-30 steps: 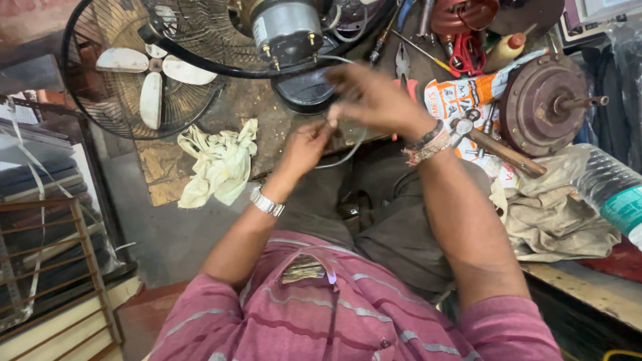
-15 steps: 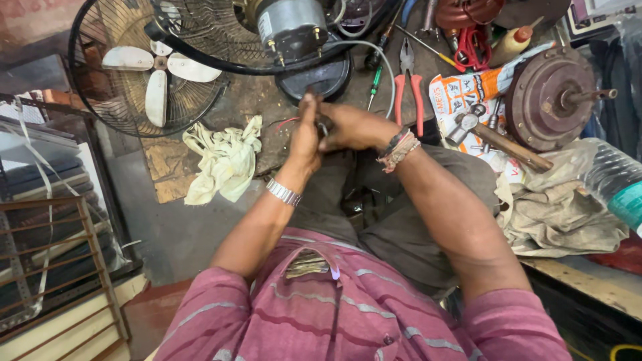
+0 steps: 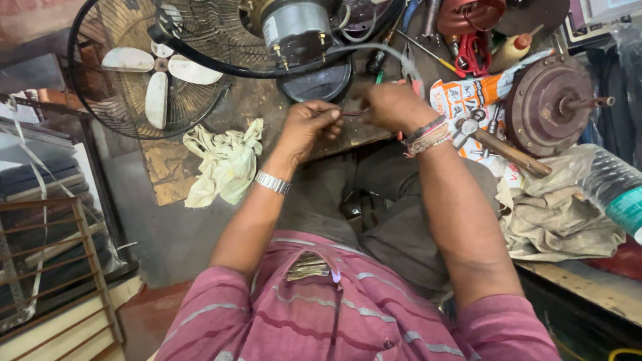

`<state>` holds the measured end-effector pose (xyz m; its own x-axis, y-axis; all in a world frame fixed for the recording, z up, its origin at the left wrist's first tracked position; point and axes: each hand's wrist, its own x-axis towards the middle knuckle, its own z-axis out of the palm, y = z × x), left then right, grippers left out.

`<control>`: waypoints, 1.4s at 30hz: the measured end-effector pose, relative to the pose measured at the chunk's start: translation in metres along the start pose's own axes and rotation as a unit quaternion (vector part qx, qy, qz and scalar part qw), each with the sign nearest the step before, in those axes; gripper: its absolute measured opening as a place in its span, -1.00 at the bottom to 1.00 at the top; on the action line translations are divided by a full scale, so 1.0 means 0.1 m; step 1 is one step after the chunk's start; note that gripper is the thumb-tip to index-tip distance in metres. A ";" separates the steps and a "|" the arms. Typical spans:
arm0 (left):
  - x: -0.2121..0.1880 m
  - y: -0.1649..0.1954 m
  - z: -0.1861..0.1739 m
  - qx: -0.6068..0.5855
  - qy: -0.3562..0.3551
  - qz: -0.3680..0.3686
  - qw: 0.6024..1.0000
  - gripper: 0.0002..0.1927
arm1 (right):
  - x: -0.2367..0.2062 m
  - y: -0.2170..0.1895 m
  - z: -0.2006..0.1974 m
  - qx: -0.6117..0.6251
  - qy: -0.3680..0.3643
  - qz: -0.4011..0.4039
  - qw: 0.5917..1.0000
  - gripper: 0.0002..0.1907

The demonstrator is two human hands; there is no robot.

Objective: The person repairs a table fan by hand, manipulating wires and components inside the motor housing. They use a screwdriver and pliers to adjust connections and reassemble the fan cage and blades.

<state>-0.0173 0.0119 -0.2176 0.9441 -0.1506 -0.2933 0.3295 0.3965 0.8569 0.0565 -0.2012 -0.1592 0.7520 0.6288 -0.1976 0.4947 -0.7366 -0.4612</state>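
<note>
Two hands, left hand (image 3: 309, 127) and right hand (image 3: 394, 105), pinch a thin reddish wire (image 3: 352, 113) near the round grey metal motor (image 3: 297, 30)

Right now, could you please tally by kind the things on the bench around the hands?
Caged fans: 1
Grey motors: 1
Brown rotor housings: 1
Hammers: 1
Pale rags: 1
Plastic bottles: 1
Total: 6

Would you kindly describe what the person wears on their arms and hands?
Both forearms are bare below short maroon sleeves with pale stripes. The left hand has a silver metal watch band at its wrist; the right hand has stacked thread bracelets.
</note>
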 end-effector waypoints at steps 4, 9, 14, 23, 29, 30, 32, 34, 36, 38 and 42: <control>0.09 -0.05 0.09 -0.005 -0.002 0.003 1.000 -0.90 | 0.08 -0.04 0.08 0.036 0.014 -0.079 0.996 -0.67; 0.15 -0.11 0.08 0.019 0.005 0.015 1.000 -0.88 | 0.06 0.05 -0.09 -0.033 -0.069 0.012 0.997 -0.73; 0.17 -0.13 0.19 -0.041 0.003 -0.023 0.999 -0.87 | 0.07 -0.05 -0.08 0.032 -0.020 -0.056 0.998 -0.65; 0.10 -0.26 0.22 0.301 0.190 0.135 0.925 -0.85 | 0.31 0.01 -0.02 -0.110 0.043 0.194 0.974 -0.76; -0.22 -0.46 0.07 0.379 0.204 0.317 0.845 -0.76 | 0.40 0.12 0.10 -0.114 0.094 0.190 0.970 -0.69; -0.23 -0.48 0.05 0.409 0.207 0.314 0.832 -0.76 | 0.41 0.13 0.11 -0.106 0.089 0.192 0.972 -0.70; -0.24 -0.51 0.02 0.467 0.211 0.309 0.801 -0.75 | 0.42 0.12 0.10 -0.091 0.078 0.196 0.973 -0.70; -0.23 -0.53 0.02 0.496 0.197 0.337 0.776 -0.72 | 0.43 0.10 0.06 -0.085 0.060 0.200 0.974 -0.69; -0.23 -0.55 0.02 0.509 0.190 0.344 0.766 -0.70 | 0.44 0.06 0.03 -0.078 0.055 0.202 0.975 -0.68; -0.24 -0.56 0.02 0.508 0.188 0.326 0.775 -0.70 | 0.43 0.02 -0.01 -0.070 0.060 0.205 0.975 -0.68; -0.25 -0.55 0.04 0.506 0.190 0.319 0.779 -0.71 | 0.39 -0.01 -0.08 -0.014 0.016 0.239 0.971 -0.70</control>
<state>-0.0589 -0.0098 -0.2559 0.9105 0.1400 0.3891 -0.2051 -0.6641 0.7189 0.0892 -0.1783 -0.1595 0.9113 0.2051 -0.3569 0.0967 -0.9494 -0.2988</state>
